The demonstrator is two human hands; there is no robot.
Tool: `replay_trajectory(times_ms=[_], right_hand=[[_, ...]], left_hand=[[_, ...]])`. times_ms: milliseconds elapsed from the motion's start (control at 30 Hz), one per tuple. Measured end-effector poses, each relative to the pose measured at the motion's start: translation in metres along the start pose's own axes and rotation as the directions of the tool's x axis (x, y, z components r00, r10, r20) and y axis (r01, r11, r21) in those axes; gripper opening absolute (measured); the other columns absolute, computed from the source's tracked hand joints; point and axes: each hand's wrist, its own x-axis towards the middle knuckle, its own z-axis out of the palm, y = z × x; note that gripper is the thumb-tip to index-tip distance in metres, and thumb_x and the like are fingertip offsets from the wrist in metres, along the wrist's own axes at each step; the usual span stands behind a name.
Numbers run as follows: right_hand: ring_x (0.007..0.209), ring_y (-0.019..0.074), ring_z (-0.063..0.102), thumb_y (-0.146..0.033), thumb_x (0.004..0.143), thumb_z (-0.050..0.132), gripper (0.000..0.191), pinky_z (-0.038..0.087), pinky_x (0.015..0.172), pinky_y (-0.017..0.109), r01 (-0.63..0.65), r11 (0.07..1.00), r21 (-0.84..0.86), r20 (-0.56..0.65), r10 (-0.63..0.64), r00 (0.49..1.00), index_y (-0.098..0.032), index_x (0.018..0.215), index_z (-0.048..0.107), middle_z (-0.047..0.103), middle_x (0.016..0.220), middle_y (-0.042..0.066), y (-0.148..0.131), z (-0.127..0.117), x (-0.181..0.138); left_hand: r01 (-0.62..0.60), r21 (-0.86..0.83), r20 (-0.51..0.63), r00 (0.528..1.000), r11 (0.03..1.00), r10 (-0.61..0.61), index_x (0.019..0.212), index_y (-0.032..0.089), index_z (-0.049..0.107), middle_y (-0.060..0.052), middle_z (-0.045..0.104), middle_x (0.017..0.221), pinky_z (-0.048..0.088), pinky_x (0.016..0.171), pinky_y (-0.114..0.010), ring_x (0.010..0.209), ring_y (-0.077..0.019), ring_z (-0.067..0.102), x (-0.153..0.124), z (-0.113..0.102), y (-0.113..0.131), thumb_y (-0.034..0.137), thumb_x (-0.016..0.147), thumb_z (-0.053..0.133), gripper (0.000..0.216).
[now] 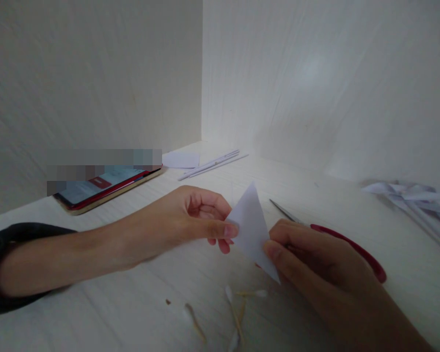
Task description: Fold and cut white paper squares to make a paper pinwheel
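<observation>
A small white piece of paper, triangular as it shows here, is held up above the table between both hands. My left hand pinches its left corner, thumb in front. On the lower right edge, my right hand grips it between thumb and fingers. Scissors with a red handle lie just beyond my right hand, partly hidden by it, their pointed blade showing. Below the paper, several cotton swabs are scattered on the table.
A phone lies at the left, its screen lit. Behind are a flat white paper sheet and several thin rolled paper sticks. A pile of white paper strips sits at the right. Pale walls meet behind the table.
</observation>
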Motion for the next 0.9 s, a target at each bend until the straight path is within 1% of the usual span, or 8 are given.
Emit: replay_trajectory(times_ms=[133,267,400,533,600,700,800,900], right_hand=[[0.050,0.0091,0.040,-0.030,0.088,0.049,0.026,0.028,0.043,0.020,-0.046,0.996,0.073,0.021,0.044,0.999,-0.022,0.064,0.052,0.045,0.057,-0.005,0.002,0.000,-0.001],[0.052,0.0090,0.041,-0.033,0.088,0.052,0.024,0.028,0.044,0.020,-0.072,0.982,0.175,0.075,0.060,0.995,-0.022,0.068,0.056,0.048,0.059,-0.005,0.002,-0.001,-0.001],[0.055,0.0096,0.045,-0.031,0.086,0.054,0.019,0.030,0.046,0.020,-0.060,0.978,0.200,0.123,0.036,0.992,-0.021,0.069,0.057,0.051,0.061,-0.004,-0.002,-0.001,-0.002],[0.060,0.0113,0.049,-0.023,0.083,0.053,0.018,0.035,0.051,0.022,-0.030,0.998,0.064,0.147,0.021,0.989,-0.020,0.066,0.057,0.055,0.064,-0.002,-0.009,0.003,0.000],[0.058,0.0116,0.048,-0.022,0.081,0.053,0.019,0.035,0.051,0.023,-0.017,1.000,-0.002,0.147,0.017,0.989,-0.019,0.063,0.055,0.054,0.062,-0.002,-0.014,0.006,0.004],[0.055,0.0113,0.047,-0.019,0.078,0.053,0.019,0.034,0.050,0.023,0.014,0.997,-0.078,0.150,-0.002,0.989,-0.019,0.060,0.051,0.051,0.059,-0.003,-0.023,0.010,0.013],[0.055,0.0109,0.047,-0.014,0.076,0.050,0.019,0.034,0.051,0.023,0.047,0.985,-0.166,0.102,-0.031,0.994,-0.019,0.058,0.048,0.050,0.057,-0.004,-0.031,0.011,0.023],[0.055,0.0109,0.046,-0.013,0.075,0.050,0.018,0.033,0.050,0.023,0.076,0.972,-0.221,0.075,-0.060,0.995,-0.019,0.057,0.049,0.051,0.056,-0.004,-0.035,0.012,0.029]], left_hand=[[0.007,0.006,0.012,1.000,1.000,-0.007,0.065,0.020,0.067,0.007,0.066,0.061,0.040,0.056,-0.013,0.058,-0.0041,0.056,0.000,-0.002,-0.001,0.018,0.076,0.068,0.012],[0.035,0.058,0.096,0.995,0.998,-0.041,0.072,0.020,0.068,0.006,0.067,0.065,0.043,0.061,-0.015,0.062,-0.0054,0.059,0.001,-0.006,-0.003,0.019,0.077,0.067,0.005],[0.037,0.103,0.147,0.988,0.994,-0.052,0.074,0.018,0.067,0.006,0.066,0.067,0.044,0.062,-0.015,0.064,-0.0059,0.059,0.000,-0.007,0.000,0.017,0.078,0.064,0.005],[-0.030,0.250,0.122,0.993,0.968,-0.001,0.075,0.017,0.066,0.004,0.065,0.071,0.045,0.063,-0.018,0.067,-0.0086,0.059,-0.006,-0.007,0.008,0.019,0.080,0.059,0.009],[-0.088,0.381,0.075,0.995,0.921,0.064,0.075,0.017,0.065,0.003,0.064,0.072,0.043,0.060,-0.019,0.067,-0.0098,0.058,-0.010,-0.008,0.012,0.024,0.083,0.057,0.014],[-0.145,0.559,0.016,0.986,0.816,0.165,0.080,0.017,0.065,0.001,0.064,0.073,0.039,0.056,-0.020,0.068,-0.0119,0.057,-0.015,-0.012,0.016,0.038,0.086,0.053,0.025],[-0.129,0.640,-0.012,0.984,0.757,0.178,0.080,0.018,0.064,0.001,0.064,0.072,0.037,0.054,-0.020,0.066,-0.0124,0.058,-0.017,-0.017,0.017,0.044,0.087,0.048,0.031],[-0.111,0.670,-0.034,0.983,0.734,0.179,0.076,0.019,0.062,0.003,0.062,0.067,0.032,0.048,-0.020,0.058,-0.0105,0.055,-0.019,-0.020,0.017,0.041,0.086,0.051,0.026]])
